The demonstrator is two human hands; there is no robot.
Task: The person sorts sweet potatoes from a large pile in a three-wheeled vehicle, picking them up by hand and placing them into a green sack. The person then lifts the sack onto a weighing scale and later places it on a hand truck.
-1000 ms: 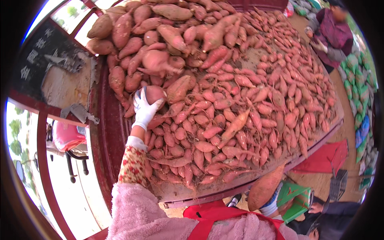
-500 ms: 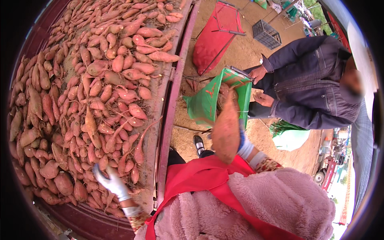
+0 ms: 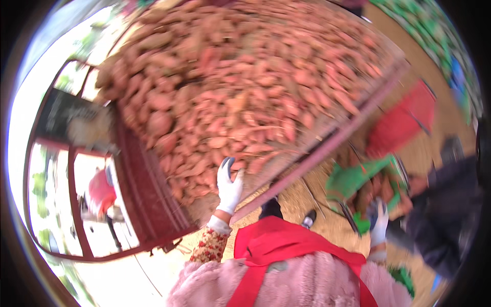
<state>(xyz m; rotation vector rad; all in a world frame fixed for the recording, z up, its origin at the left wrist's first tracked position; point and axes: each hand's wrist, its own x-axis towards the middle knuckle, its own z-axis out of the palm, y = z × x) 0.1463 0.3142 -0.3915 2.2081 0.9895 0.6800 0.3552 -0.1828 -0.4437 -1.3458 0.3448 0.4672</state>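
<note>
My left hand point(image 3: 228, 188), in a white glove with blue-grey fingertips, reaches over the near edge of a big heap of reddish sweet potatoes point(image 3: 220, 140). Its thumb stands apart from the fingers, and nothing shows between them. On the right, my right hand point(image 3: 379, 225), gloved the same way, is at the mouth of a green bag point(image 3: 350, 179). Motion blurs its fingers, so their grip is unclear. Several sweet potatoes point(image 3: 377, 185) lie inside the bag, close to those fingertips. A co-worker's hand point(image 3: 418, 185) is at the bag's far rim.
The heap lies on a truck bed with a dark red side rail point(image 3: 327, 148). A red bag point(image 3: 401, 123) on a frame stands beyond the green one. The co-worker in dark clothes point(image 3: 442, 210) is at the right. Filled green sacks point(image 3: 424, 30) line the far right.
The view has swung left toward the truck's red end. The large sweet potato raised in front of my right hand is no longer visible there; that hand is now at the green bag's mouth.
</note>
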